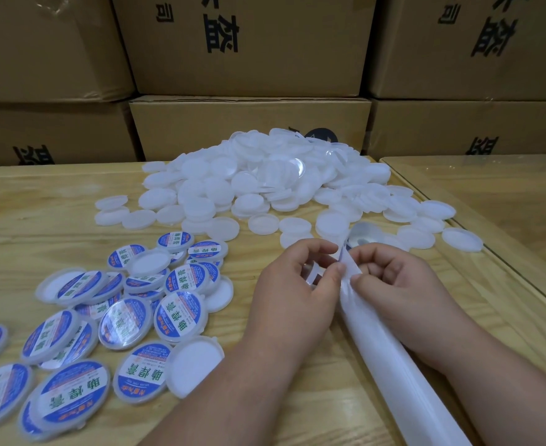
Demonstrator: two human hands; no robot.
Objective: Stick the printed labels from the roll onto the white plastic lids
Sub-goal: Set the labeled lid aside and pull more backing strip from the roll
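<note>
Both my left hand (pixel 292 284) and right hand (pixel 390 278) pinch the label strip (pixel 349 275), its length running back toward me; blank lid pile (pixel 265 181) lies beyond the strip, left hand nearer.

Bare lids (pixel 265 181) heaped behind; labelled lids (pixel 104 317) left; strip (pixel 394 349) right.

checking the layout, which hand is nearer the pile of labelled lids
Left. The left hand lies just right of the labelled lids; the right hand is beyond it, farther right.
</note>
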